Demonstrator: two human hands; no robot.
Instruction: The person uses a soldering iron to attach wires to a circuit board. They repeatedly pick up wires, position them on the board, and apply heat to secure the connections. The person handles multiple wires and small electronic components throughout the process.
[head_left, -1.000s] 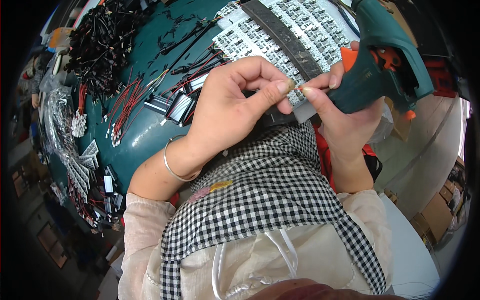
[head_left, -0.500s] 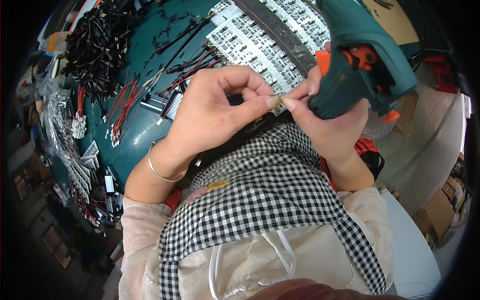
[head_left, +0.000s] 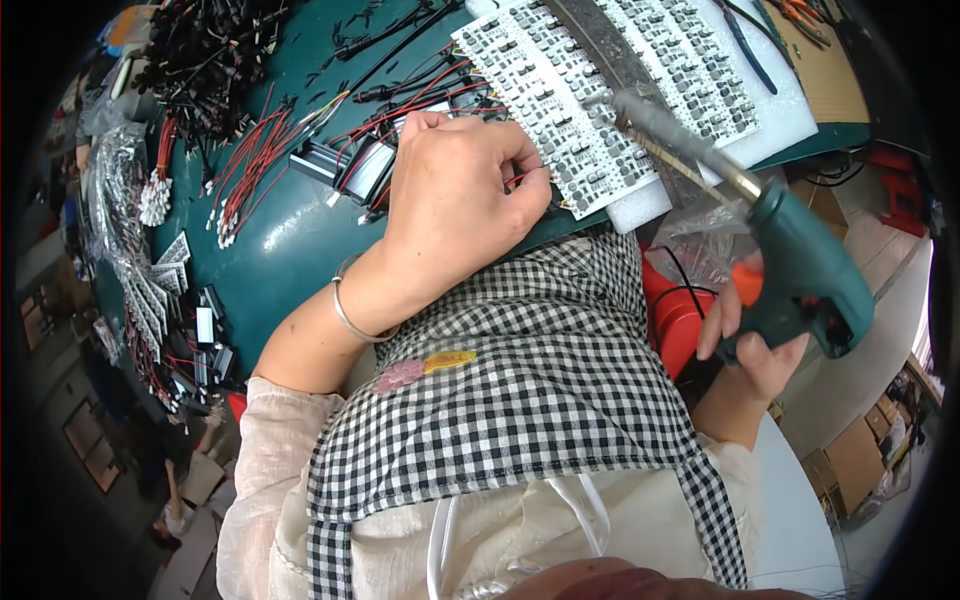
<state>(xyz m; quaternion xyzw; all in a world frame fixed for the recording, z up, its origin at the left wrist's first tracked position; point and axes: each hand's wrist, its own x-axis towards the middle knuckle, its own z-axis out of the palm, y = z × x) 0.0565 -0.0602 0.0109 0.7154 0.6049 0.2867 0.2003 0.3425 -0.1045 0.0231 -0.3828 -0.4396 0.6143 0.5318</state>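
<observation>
My right hand [head_left: 752, 352] is wrapped round the handle of a green soldering gun [head_left: 812, 262] with an orange trigger. Its metal barrel and tip point up and left, over a panel of small white circuit boards [head_left: 560, 110]. My left hand [head_left: 462, 180] is closed at the panel's near left corner, thumb and forefinger together. What they pinch is mostly hidden; dark and red wire ends show beside them. A dark, worn flat bar [head_left: 600, 45] lies across the panel, which rests on a white foam slab [head_left: 790, 110].
Red wires with white plugs [head_left: 255, 170] and black-ended cables [head_left: 215, 60] lie on the green table [head_left: 290, 245] to the left, near dark-framed modules [head_left: 370, 170]. Pliers [head_left: 748, 50] are on the foam at the far right. A clear plastic bag [head_left: 700, 235] hangs near the table edge.
My hands have parted. The right hand has moved down and right, and the soldering gun's barrel has swung over the boards. My left hand has shifted slightly, to the panel's corner.
</observation>
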